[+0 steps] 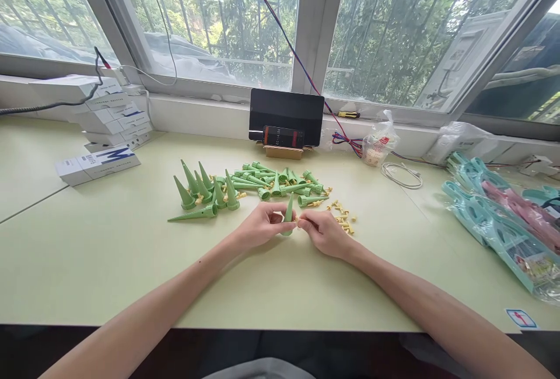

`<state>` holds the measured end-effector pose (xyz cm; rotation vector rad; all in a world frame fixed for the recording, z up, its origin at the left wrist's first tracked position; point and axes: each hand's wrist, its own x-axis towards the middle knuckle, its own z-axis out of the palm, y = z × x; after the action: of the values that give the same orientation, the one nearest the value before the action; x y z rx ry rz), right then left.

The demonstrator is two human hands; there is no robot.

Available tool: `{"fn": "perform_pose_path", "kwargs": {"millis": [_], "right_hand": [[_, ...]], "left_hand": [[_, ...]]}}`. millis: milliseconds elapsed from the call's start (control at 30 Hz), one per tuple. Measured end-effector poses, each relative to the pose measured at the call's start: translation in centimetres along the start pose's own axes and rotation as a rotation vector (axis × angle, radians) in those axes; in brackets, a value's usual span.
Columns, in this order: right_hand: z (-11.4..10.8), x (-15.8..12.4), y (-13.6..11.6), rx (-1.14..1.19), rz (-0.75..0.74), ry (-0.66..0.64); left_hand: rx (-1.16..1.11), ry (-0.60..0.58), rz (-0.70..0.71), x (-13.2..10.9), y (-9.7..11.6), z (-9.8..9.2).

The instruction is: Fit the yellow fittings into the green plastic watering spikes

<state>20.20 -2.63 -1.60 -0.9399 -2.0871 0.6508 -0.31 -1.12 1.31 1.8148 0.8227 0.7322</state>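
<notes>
My left hand [262,224] is closed around a green plastic cone [289,214], held point up just above the table. My right hand [322,231] pinches a small yellow piece [299,223] against the side of that cone. Behind my hands lies a pile of green cones [273,182], most on their sides. Several more cones [205,188] stand upright to its left, and one long cone [192,214] lies flat in front of them. Small yellow pieces [343,217] are scattered just right of my right hand.
A dark tablet [286,115] with a phone [283,136] on a stand leans at the window sill. Stacked white boxes [111,115] sit back left. A plastic bag [380,141] and white cable [401,174] lie back right, teal and pink packaged items [503,216] far right.
</notes>
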Motion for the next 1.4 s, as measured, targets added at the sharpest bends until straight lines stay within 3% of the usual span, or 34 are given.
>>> {"fn": "perform_pose_path", "kwargs": {"millis": [1400], "right_hand": [[0.02, -0.01, -0.03, -0.026, -0.008, -0.011]], "left_hand": [[0.003, 0.004, 0.013, -0.09, 0.51, 0.07]]}}
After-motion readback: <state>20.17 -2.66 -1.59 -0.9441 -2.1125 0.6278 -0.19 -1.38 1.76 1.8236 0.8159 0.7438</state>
